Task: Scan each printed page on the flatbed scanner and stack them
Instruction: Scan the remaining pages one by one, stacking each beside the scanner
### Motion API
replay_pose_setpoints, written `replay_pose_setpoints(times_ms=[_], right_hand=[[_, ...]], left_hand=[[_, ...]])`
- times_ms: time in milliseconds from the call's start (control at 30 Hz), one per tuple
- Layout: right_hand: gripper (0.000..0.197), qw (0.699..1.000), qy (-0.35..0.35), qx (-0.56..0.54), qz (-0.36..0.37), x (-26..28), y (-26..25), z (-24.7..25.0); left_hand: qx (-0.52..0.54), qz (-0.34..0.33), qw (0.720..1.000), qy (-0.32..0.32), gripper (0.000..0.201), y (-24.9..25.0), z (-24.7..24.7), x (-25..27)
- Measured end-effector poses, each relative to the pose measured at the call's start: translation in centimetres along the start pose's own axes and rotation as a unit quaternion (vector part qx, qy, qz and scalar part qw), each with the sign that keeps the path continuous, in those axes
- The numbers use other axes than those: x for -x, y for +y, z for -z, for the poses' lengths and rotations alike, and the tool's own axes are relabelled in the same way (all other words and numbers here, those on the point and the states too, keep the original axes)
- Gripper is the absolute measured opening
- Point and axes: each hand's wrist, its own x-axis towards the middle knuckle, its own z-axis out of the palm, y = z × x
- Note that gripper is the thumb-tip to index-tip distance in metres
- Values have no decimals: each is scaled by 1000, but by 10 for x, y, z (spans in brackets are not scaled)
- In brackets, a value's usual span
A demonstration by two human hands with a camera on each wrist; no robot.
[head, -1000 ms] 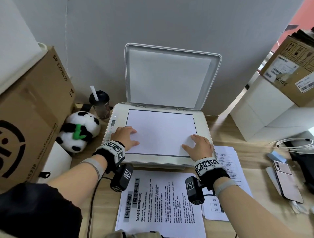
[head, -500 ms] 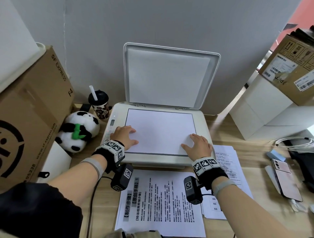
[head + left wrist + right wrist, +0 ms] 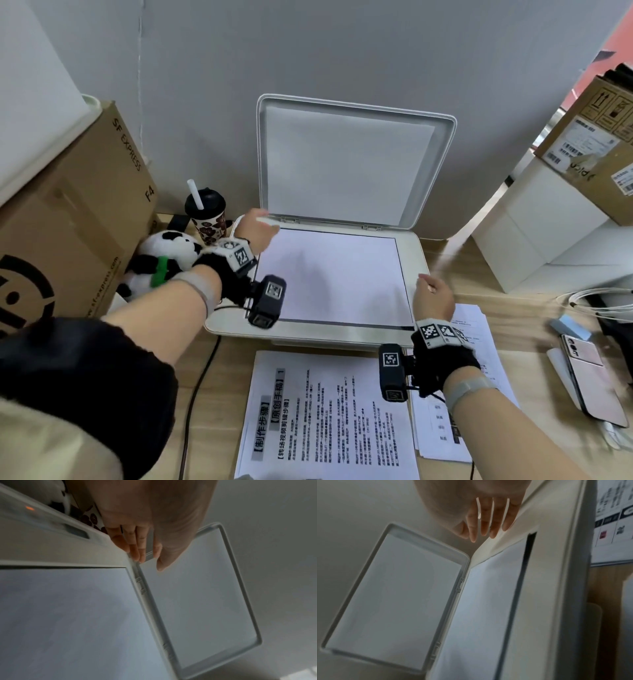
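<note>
The white flatbed scanner (image 3: 416, 246) stands with its lid (image 3: 346, 164) raised against the wall. A page (image 3: 332, 274) lies blank side up on the glass. My left hand (image 3: 255, 229) is at the lid's lower left corner. In the left wrist view its fingers (image 3: 137, 547) lie straight behind the lid (image 3: 197, 595) edge with the thumb in front; contact is unclear. My right hand (image 3: 433, 298) hovers open over the scanner's right rim, fingers (image 3: 481, 524) straight and holding nothing. A printed stack (image 3: 329, 414) lies before the scanner, and another stack (image 3: 469, 318) to its right.
An SF Express cardboard box (image 3: 68, 222), a panda plush (image 3: 164, 260) and a lidded cup with a straw (image 3: 205, 216) crowd the scanner's left side. On the right are white boxes (image 3: 541, 233), a phone (image 3: 589, 370) and coiled cables (image 3: 599, 301). A black cord (image 3: 195, 394) runs toward me.
Both hands have lifted off the page. The left hand moved back to the lid's lower left corner; the right hand drew off to the right rim. The page and lid stayed put.
</note>
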Motion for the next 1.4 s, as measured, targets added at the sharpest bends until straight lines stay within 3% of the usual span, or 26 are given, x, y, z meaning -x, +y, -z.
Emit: replay_pose_setpoints(times_ms=[67,167,267,333,400,433,467,533,700,833,1033,1267,1400], right_hand=[[28,999,9,-38,-18,-7,-1,0],[27,996,12,-80,-29,-13,-4,-1],[27,993,10,-110,-42,-16,-7,2],[26,991,7,-122,-55,-19,-8,3],[24,989,6,-130,-66,-21,-8,3],[25,988,6,-138,-70,-22,-9,4],[26,986,6,-147,-74,-23,-10,4],[28,981,5,-175,-80,-23,-13,5],[23,960,8,-265,-91,-17,-24,13],[22,942,10,-324,-90,-11,-30,20],[43,932,-21,-354,-79,4,-29,28],[31,932,49,-348,-93,17,-24,35],[27,961,73,-247,-101,21,-8,36]], left_hand=[[56,26,998,0,50,21,6,-19],[125,81,989,0,18,50,17,-38],[218,119,967,-59,35,66,31,-57],[256,127,954,-89,61,67,35,-66],[238,117,962,-66,40,73,34,-55],[209,116,970,-34,23,78,31,-52],[190,107,976,2,19,83,28,-47],[184,89,979,19,42,79,26,-45],[248,30,966,63,25,64,42,-30],[270,16,958,92,28,51,50,-2],[246,38,967,50,28,12,52,32],[195,112,974,5,24,-28,47,44],[150,131,980,-2,19,-41,48,47]])
